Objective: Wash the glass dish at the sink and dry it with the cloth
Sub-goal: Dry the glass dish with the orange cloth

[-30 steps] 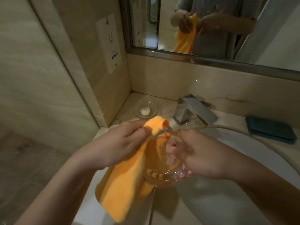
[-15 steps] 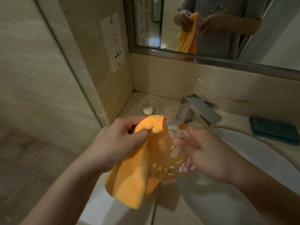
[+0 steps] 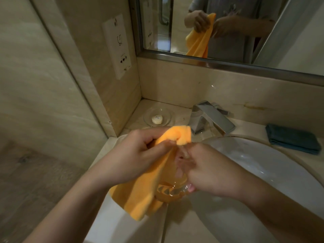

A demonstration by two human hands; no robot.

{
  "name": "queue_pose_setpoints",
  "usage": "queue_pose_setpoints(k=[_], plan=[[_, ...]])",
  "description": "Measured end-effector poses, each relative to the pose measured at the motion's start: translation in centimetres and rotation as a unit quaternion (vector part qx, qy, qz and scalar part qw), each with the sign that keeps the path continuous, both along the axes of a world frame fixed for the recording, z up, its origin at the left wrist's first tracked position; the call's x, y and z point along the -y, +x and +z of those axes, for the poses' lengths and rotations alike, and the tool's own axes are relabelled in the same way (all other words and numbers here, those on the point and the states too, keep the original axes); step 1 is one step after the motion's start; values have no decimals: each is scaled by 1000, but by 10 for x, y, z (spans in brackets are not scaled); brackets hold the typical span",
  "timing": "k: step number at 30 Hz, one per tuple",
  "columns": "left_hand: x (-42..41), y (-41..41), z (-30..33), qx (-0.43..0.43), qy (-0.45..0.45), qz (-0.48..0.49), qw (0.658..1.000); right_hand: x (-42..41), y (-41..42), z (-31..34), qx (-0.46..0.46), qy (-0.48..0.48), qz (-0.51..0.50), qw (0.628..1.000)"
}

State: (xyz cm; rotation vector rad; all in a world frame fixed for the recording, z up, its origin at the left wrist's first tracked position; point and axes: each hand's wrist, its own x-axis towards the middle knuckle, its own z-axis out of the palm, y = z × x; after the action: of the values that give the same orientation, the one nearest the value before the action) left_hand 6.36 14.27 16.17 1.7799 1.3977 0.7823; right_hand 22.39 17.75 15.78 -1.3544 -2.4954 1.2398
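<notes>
My left hand [image 3: 135, 155] grips an orange cloth [image 3: 140, 193] near its top edge; the cloth hangs down and presses against a clear glass dish [image 3: 172, 190]. My right hand [image 3: 208, 171] holds the dish on edge by its rim, fingers showing through the glass. Both hands are above the left rim of the white sink [image 3: 263, 172]. Much of the dish is hidden behind the cloth and my fingers.
A chrome tap [image 3: 210, 120] stands behind the sink. A second glass dish with a small soap [image 3: 157, 119] sits in the counter corner. A folded dark teal cloth [image 3: 292, 138] lies at the right. A socket panel [image 3: 117, 46] and a mirror [image 3: 228, 27] are on the walls.
The cloth's top has bunched and shifted right over the dish rim. My hands have drawn closer together, and the view has moved slightly.
</notes>
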Motion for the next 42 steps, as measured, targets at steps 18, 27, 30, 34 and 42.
queue_pose_setpoints(k=[18, 27, 30, 34, 42], plan=[[6, -28, -31, 216, -133, 128, 959, -17, 20, 16, -119, -35, -113, 986], [20, 18, -32, 478, -184, 208, 834, -16, 3, 9, -338, -122, -260, 896], [22, 26, -31, 539, -189, 209, 794, -9, -2, 6, -382, -136, -294, 866], [22, 46, -30, 597, -188, 200, 753, -2, -10, 4, -437, -145, -321, 828], [10, 35, -32, 554, -104, 333, 756, 6, -3, -3, -399, -103, -185, 892]])
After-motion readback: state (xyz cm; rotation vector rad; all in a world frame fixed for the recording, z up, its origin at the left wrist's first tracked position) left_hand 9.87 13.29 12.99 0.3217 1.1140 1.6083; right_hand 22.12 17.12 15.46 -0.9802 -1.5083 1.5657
